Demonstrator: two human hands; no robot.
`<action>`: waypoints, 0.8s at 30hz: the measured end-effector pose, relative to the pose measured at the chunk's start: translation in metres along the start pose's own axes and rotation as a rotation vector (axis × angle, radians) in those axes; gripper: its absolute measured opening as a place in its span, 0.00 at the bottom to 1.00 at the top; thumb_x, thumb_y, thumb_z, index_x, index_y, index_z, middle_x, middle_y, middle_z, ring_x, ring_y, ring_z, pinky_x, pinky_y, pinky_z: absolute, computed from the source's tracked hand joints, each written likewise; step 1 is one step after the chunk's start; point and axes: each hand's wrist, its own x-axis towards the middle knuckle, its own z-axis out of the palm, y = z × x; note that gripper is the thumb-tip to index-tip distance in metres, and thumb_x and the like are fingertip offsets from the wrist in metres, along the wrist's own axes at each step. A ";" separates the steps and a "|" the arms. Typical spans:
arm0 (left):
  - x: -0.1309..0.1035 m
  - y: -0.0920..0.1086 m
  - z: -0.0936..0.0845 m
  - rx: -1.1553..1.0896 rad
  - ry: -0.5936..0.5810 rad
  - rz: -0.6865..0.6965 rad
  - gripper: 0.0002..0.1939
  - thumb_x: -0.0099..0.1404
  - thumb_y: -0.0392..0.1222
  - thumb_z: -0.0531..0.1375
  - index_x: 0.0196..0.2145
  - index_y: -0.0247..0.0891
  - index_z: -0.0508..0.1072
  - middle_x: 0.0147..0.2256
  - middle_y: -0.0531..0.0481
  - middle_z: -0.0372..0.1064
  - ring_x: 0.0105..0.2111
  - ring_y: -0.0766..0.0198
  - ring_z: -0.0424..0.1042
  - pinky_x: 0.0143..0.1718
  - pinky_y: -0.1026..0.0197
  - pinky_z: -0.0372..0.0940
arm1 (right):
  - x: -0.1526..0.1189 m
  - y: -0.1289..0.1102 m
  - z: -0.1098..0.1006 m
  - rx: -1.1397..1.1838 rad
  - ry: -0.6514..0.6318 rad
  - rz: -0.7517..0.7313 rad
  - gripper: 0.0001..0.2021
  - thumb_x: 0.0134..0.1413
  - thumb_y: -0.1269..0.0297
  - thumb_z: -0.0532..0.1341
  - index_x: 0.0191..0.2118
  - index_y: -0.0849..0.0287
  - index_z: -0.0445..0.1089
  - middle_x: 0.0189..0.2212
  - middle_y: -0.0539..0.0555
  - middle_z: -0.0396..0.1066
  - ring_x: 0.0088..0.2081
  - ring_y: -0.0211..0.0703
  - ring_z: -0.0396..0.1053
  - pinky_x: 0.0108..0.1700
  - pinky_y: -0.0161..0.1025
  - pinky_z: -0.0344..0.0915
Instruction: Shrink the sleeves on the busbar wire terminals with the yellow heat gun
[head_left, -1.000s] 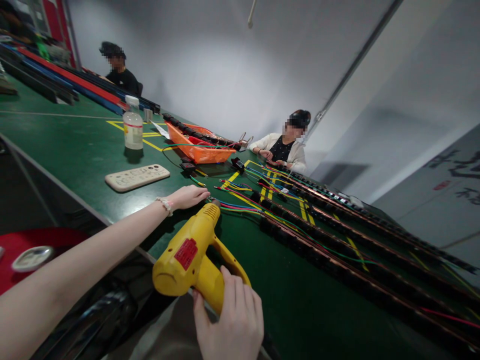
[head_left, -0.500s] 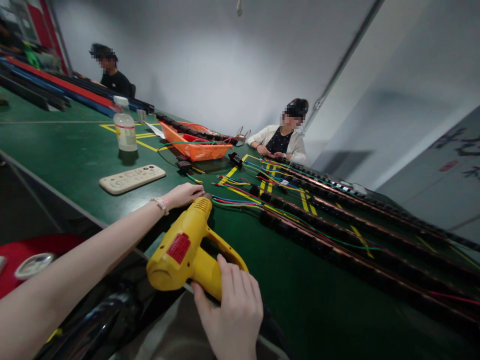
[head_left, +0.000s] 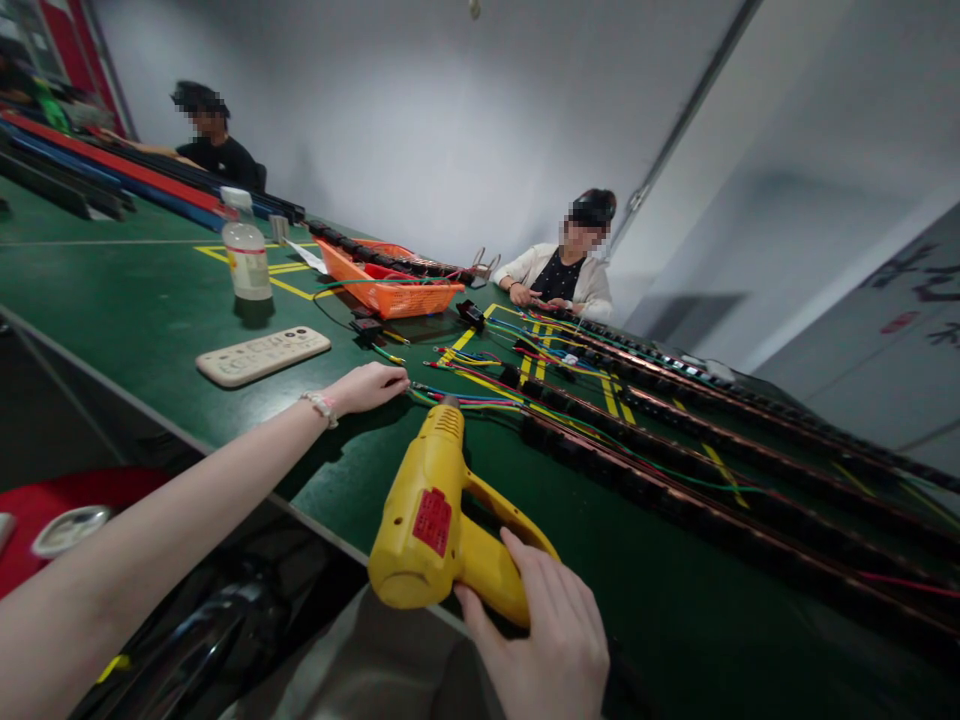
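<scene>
My right hand [head_left: 544,625] is wrapped around the handle of a yellow heat gun [head_left: 427,510] with a red label. Its nozzle points away from me, close to a bundle of coloured wires [head_left: 480,402]. At the left end of that bundle, my left hand [head_left: 373,386] is closed, pinching the wire ends against the green table; the fingertips are partly hidden. The wires run right into a long dark, copper-toned wrapped bar [head_left: 600,455].
A phone in a beige case [head_left: 262,357] lies left of my left hand. Behind it stand a plastic bottle [head_left: 248,262] and an orange basket [head_left: 405,300]. More wrapped bars [head_left: 697,425] stretch to the right. A co-worker [head_left: 559,275] sits across the table, another person [head_left: 217,155] farther left.
My right hand has moved the heat gun to the right, so its nozzle is now away from my left fingers and over the wires. My left hand stays in place.
</scene>
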 end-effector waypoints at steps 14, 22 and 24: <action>0.001 -0.001 0.001 0.009 0.002 0.017 0.19 0.66 0.52 0.45 0.31 0.38 0.68 0.28 0.49 0.68 0.25 0.66 0.63 0.28 0.66 0.54 | -0.010 0.031 -0.014 -0.229 0.016 0.115 0.24 0.54 0.45 0.56 0.47 0.59 0.68 0.35 0.53 0.70 0.36 0.42 0.65 0.42 0.39 0.58; 0.001 0.002 -0.001 0.018 -0.017 -0.004 0.18 0.66 0.51 0.45 0.32 0.39 0.68 0.29 0.49 0.69 0.27 0.65 0.65 0.28 0.65 0.54 | -0.011 0.030 -0.014 -0.281 0.016 0.107 0.24 0.54 0.45 0.55 0.45 0.60 0.68 0.32 0.53 0.69 0.34 0.41 0.64 0.39 0.39 0.57; 0.001 0.003 -0.001 0.013 -0.014 -0.007 0.18 0.67 0.51 0.44 0.32 0.38 0.67 0.30 0.48 0.68 0.27 0.65 0.65 0.29 0.65 0.54 | -0.012 0.025 -0.015 -0.286 0.007 0.128 0.24 0.54 0.45 0.55 0.45 0.60 0.68 0.33 0.53 0.69 0.34 0.42 0.64 0.39 0.40 0.57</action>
